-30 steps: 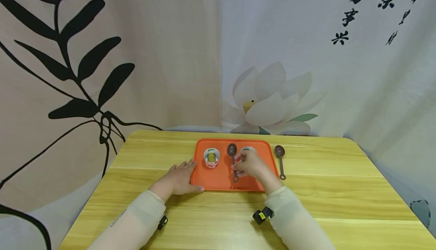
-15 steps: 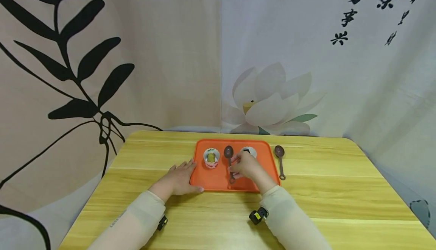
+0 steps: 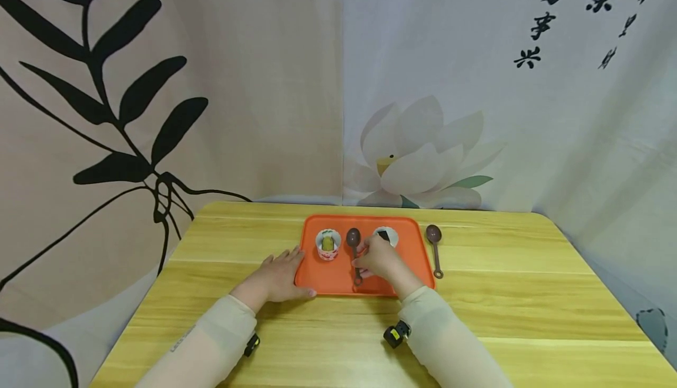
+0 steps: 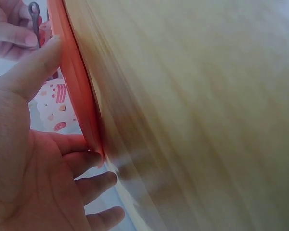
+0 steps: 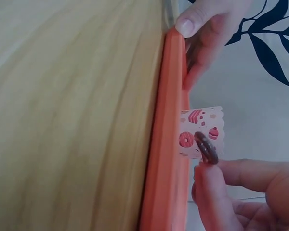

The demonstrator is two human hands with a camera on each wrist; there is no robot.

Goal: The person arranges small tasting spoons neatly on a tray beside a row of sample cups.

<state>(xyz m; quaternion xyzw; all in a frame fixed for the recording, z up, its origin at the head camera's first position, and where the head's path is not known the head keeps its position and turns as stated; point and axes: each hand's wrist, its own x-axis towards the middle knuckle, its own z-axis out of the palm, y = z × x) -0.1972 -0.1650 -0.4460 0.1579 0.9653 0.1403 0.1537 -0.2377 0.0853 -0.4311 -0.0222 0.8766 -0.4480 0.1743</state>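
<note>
My right hand (image 3: 382, 260) pinches the handle of a brown spoon (image 3: 353, 236) over the middle of the orange tray (image 3: 330, 279). The spoon's bowl points toward the back; its ringed handle end (image 5: 207, 148) pokes out past the fingers in the right wrist view. At the tray's front-left corner rests my left hand (image 3: 277, 278), fingers spread and thumb on the rim. Left of the spoon, a patterned paper cup (image 3: 328, 256) holds a yellow-green piece. Behind my right hand, a white cup (image 3: 393, 234) with something black inside is partly hidden.
Another brown spoon (image 3: 433, 235) lies on the wooden table (image 3: 529, 294), just right of the tray. A hanging cloth (image 3: 275, 111) printed with leaves, a lotus and characters rises behind the table's back edge.
My right hand has shifted left with the spoon, bringing it nearer the patterned cup and revealing more of the white cup. The left hand has stayed put.
</note>
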